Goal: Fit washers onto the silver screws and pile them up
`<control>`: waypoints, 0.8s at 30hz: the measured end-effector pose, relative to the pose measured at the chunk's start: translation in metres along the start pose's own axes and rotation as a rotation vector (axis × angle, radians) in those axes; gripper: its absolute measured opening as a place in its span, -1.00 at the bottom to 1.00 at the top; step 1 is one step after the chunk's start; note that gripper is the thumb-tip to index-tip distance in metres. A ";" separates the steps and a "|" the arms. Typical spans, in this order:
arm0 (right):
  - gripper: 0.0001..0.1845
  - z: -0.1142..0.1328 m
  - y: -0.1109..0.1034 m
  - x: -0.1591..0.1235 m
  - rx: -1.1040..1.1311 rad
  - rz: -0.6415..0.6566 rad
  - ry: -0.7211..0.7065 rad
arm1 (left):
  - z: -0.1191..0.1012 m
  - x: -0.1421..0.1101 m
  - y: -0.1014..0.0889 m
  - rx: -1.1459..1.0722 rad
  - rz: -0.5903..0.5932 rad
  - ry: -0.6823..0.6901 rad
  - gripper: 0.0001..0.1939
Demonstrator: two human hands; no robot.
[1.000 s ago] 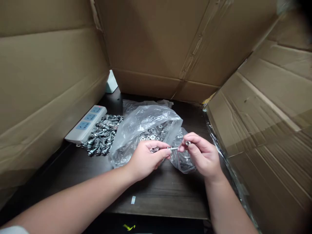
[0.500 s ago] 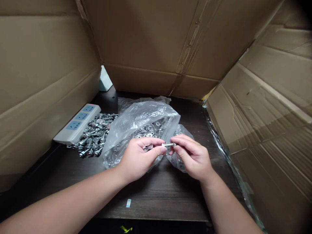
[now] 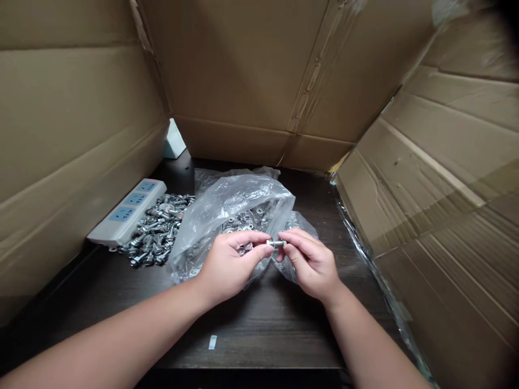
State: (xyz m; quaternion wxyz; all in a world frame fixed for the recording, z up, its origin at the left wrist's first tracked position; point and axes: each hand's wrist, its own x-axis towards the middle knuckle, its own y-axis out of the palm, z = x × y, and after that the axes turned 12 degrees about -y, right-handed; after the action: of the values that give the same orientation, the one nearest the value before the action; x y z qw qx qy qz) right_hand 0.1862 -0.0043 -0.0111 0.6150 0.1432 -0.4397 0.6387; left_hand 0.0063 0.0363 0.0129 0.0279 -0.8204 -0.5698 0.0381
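A small metal bolt [image 3: 277,243] lies level between my two hands, above the front of the plastic bag. The thumb and forefinger of my left hand [image 3: 229,265] pinch its left end. At its right end, the fingertips of my right hand [image 3: 312,265] close round it; whether a nut or washer sits there is hidden. Behind my fingers the clear plastic bag [image 3: 235,194] gapes toward me, with loose washers [image 3: 259,211] and other small metal parts inside. To the left, a heap of bolts [image 3: 156,232] fitted with washers lies on the dark table [image 3: 259,335].
A white power strip [image 3: 127,210] borders the bolt heap on the left. Cardboard walls [image 3: 259,81] enclose the table at the back and both sides. A pale block [image 3: 174,141] stands in the back left corner. A small paper scrap [image 3: 212,342] lies near the front edge.
My right hand has come slightly closer to my left, and less of the bolt's shank shows between the fingers. The camera view has tilted and shifted a little.
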 end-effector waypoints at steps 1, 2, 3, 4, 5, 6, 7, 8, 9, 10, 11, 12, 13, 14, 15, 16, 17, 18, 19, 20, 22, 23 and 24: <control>-0.70 0.000 0.002 -0.001 -0.001 -0.014 0.013 | 0.001 0.000 0.000 0.022 -0.004 0.027 -0.92; -0.71 0.000 0.003 -0.001 -0.004 -0.028 0.026 | 0.003 0.000 -0.001 0.048 -0.010 0.061 -0.92; -0.72 0.000 0.005 -0.002 -0.009 -0.038 0.037 | 0.004 0.001 -0.001 0.072 -0.019 0.098 -0.92; -0.73 0.000 0.006 -0.002 -0.017 -0.044 0.044 | 0.005 0.001 -0.001 0.093 -0.024 0.129 -0.92; -0.73 0.001 0.006 -0.002 -0.028 -0.047 0.043 | 0.006 0.000 -0.001 0.109 -0.026 0.147 -0.92; -0.73 0.001 0.006 -0.001 -0.041 -0.045 0.034 | 0.006 0.000 -0.001 0.115 -0.027 0.150 -0.92; -0.73 0.001 0.006 -0.001 -0.052 -0.040 0.021 | 0.006 0.000 -0.001 0.114 -0.026 0.139 -0.92; -0.72 0.002 0.005 -0.001 -0.060 -0.036 0.005 | 0.005 0.000 -0.001 0.107 -0.022 0.120 -0.92; -0.71 0.002 0.005 0.000 -0.062 -0.034 -0.012 | 0.005 -0.001 -0.001 0.095 -0.016 0.101 -0.92; -0.70 0.002 0.004 0.000 -0.059 -0.035 -0.029 | 0.004 -0.001 -0.001 0.083 -0.008 0.085 -0.92; -0.69 0.002 0.003 0.000 -0.054 -0.035 -0.046 | 0.003 -0.001 -0.001 0.070 0.001 0.077 -0.92; -0.69 0.002 0.003 0.000 -0.049 -0.038 -0.059 | 0.002 -0.002 -0.001 0.060 0.013 0.072 -0.92; -0.69 0.003 0.003 0.000 -0.045 -0.042 -0.068 | 0.001 -0.002 -0.001 0.052 0.026 0.071 -0.92; -0.69 0.003 0.003 -0.001 -0.042 -0.045 -0.074 | 0.001 -0.002 -0.001 0.047 0.038 0.072 -0.91; -0.69 0.003 0.003 -0.001 -0.040 -0.049 -0.076 | 0.001 -0.003 -0.001 0.043 0.048 0.072 -0.91; -0.70 0.003 0.003 -0.001 -0.039 -0.054 -0.077 | 0.001 -0.003 -0.001 0.040 0.059 0.069 -0.89; -0.70 0.003 0.004 -0.001 -0.039 -0.059 -0.077 | 0.001 -0.003 -0.001 0.034 0.069 0.065 -0.88; -0.71 0.003 0.004 -0.001 -0.041 -0.062 -0.076 | 0.001 -0.003 -0.001 0.028 0.078 0.059 -0.86; -0.70 0.003 0.004 -0.001 -0.043 -0.061 -0.076 | 0.001 -0.004 -0.001 0.021 0.083 0.056 -0.85; -0.70 0.003 0.004 -0.001 -0.047 -0.058 -0.077 | 0.002 -0.004 -0.001 0.020 0.086 0.059 -0.85; -0.69 0.002 0.003 -0.001 -0.049 -0.050 -0.074 | 0.003 -0.003 -0.001 0.053 0.068 0.101 -0.87; -0.69 0.002 0.003 -0.002 -0.045 -0.046 -0.066 | 0.004 -0.003 -0.001 0.089 0.045 0.141 -0.89; -0.69 0.001 0.003 -0.002 -0.035 -0.045 -0.049 | 0.005 -0.003 -0.001 0.137 0.018 0.191 -0.91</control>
State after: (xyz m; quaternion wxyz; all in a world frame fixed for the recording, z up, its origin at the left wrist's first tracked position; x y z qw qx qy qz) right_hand 0.1832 -0.0062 -0.0132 0.6206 0.1580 -0.4625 0.6132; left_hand 0.0037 0.0339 0.0078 0.1378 -0.8216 -0.5532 -0.0013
